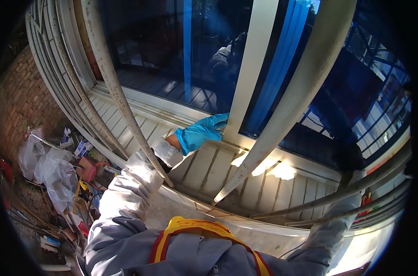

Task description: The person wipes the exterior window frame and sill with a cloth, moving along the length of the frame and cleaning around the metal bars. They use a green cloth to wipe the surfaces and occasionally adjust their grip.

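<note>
My left hand (202,132), in a blue disposable glove, reaches between the bars to the foot of a pale metal window stile (252,72). Its fingers are apart and their tips meet the stile's left edge; nothing is held. Below the hand runs the tiled window sill (198,165). My right arm (330,220), in a translucent sleeve cover, passes through the bars at the right. The right hand (352,159) is a dark shape in deep shadow against the dark window glass (333,138), so its fingers cannot be made out.
Rust-specked white security bars (115,86) curve between my body and the window; a thick one (288,96) stands right of my left hand. Down at the left, plastic bags (57,172) and mixed scrap lie on brick paving (26,79). Yellow-and-red straps (198,226) cross my chest.
</note>
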{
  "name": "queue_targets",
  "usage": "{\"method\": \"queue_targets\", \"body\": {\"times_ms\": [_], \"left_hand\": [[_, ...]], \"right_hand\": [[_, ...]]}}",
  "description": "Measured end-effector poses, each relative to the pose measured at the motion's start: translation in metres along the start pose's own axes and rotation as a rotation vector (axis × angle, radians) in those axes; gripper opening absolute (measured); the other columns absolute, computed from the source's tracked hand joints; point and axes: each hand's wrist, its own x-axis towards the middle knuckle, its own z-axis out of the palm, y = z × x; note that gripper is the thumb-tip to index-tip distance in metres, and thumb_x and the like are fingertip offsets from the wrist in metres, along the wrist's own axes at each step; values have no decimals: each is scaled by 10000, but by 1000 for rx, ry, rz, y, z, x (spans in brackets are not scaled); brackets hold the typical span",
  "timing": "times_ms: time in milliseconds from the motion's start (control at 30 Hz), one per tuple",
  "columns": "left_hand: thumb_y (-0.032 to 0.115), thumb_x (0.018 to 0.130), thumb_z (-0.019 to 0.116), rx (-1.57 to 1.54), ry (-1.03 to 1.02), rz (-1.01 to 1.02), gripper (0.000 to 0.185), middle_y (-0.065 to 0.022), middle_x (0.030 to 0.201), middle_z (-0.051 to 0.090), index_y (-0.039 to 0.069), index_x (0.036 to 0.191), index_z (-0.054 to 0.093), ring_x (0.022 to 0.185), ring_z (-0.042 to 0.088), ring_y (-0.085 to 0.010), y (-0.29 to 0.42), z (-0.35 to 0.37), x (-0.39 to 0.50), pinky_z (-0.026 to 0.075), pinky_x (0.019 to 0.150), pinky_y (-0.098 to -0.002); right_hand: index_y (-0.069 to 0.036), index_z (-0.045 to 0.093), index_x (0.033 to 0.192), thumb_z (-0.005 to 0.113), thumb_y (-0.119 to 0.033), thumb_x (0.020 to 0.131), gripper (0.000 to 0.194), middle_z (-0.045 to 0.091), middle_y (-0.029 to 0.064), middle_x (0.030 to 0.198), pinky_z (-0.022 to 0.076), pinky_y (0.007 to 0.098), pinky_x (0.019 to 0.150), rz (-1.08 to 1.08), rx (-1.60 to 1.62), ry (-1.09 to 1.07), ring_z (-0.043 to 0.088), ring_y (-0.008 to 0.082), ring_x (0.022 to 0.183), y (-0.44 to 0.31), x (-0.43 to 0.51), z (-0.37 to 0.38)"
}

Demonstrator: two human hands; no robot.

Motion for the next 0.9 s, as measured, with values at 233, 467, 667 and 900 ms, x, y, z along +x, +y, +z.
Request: {"method": "queue_targets", "body": {"times_ms": [233,467,667,900], "left_hand": [[221,853,711,-55,-323,281,800,-141,1538,276,64,1493,256,1418,293,-265,-29,-60,-45,295,1151,-397],[203,923,629,-200,-399,250,539,-161,1399,428,20,1381,413,1297,415,-264,4,-106,-216,341,1089,-385],[185,946,572,-29,-237,13,326,-191,1088,639,-59,1163,577,1001,630,-273,58,-261,-278,497,904,-366],[225,959,540,-155,366,318,396,-147,1236,613,2,1286,531,1123,605,-271,69,-350,-254,470,991,-402]], "right_hand": [[-93,551,1121,614,-259,879,300,565,79,1065,467,327,820,24,68,-12,548,205,940,-4,-7,-6],[-89,552,1178,591,-292,890,354,569,91,1126,471,339,855,70,155,41,557,220,987,-14,-48,-9],[-86,553,1227,572,-321,900,403,572,101,1179,475,349,885,169,273,129,565,232,1028,-25,-120,-5],[-83,554,1284,549,-355,911,461,576,113,1240,479,361,920,297,466,185,574,246,1076,-36,-218,-12]]}}
